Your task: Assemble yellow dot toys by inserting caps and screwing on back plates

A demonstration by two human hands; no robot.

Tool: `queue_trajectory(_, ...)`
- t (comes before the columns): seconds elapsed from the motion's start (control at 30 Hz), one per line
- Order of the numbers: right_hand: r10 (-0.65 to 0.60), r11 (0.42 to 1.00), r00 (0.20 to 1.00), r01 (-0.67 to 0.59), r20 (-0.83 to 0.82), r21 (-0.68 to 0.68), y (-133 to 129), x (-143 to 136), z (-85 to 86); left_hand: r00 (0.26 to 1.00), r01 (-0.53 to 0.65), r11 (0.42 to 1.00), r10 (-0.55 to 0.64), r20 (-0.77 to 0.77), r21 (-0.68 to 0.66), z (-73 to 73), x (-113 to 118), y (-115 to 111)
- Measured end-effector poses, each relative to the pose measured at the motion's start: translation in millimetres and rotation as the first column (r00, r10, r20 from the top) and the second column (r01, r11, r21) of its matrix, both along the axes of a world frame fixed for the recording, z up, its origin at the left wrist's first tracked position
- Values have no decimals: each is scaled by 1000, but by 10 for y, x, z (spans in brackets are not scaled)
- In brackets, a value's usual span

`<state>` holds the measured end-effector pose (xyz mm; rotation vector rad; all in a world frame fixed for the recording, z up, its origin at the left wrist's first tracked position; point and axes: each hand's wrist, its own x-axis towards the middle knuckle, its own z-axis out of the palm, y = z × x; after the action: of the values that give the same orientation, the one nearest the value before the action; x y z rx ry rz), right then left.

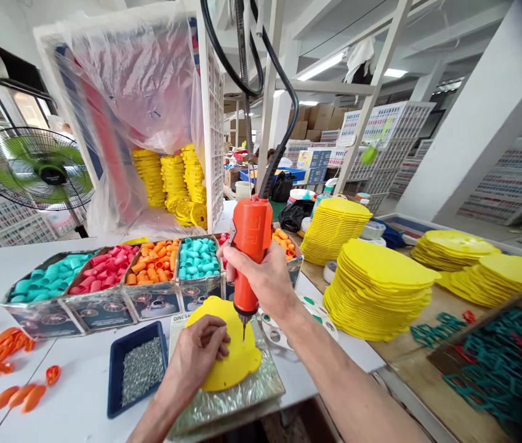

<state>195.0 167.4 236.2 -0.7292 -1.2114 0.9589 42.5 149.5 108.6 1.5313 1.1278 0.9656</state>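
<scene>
Head view: my right hand (268, 277) wraps firmly around the orange power screwdriver (250, 231), which is above the yellow piece (236, 366) lying on a plastic-wrapped pad (268, 386) before me. My left hand (200, 347) rests over the piece's left side, fingers curled in towards the thumb; I cannot tell whether they pinch anything.

I judge this piece to be midway: the bit is down at its surface, but whether a screw sits there is too small to tell. Plenty of loose screws (143, 369) lie in the blue tray (114, 369), and yellow stacks (376, 289) stand to the right; whether those are finished I cannot say.

The screwdriver's long axis is near upright, bit downward, top tipped slightly right. The piece lies flat, its length running roughly away from me.
</scene>
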Motion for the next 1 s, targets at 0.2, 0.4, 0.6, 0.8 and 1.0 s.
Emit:
queue_trajectory(0.2, 55, 998, 998, -54, -34, 26, -114, 45, 43, 1000, -1, 1000, 1, -2, -4, 29, 5, -6)
queue_trajectory(0.4, 64, 998, 998, -63, -15, 22, -134, 70, 7, 1000, -8, 1000, 8, -4, 0, 46, 0, -8)
queue_trajectory(0.6, 52, 999, 999, -52, -12, 2, -153, 86, -38, 1000, -18, 1000, 18, 8, 6, 42, 6, -3)
queue_trajectory(0.8, 68, 998, 998, -68, -17, 5, -164, 97, -65, 1000, -16, 1000, 16, -2, 15, 36, 6, -14)
queue_trajectory(1.0, 73, 997, 997, -74, -36, 0, -187, 96, -64, 1000, -7, 1000, 7, -9, 15, 41, 5, -19)
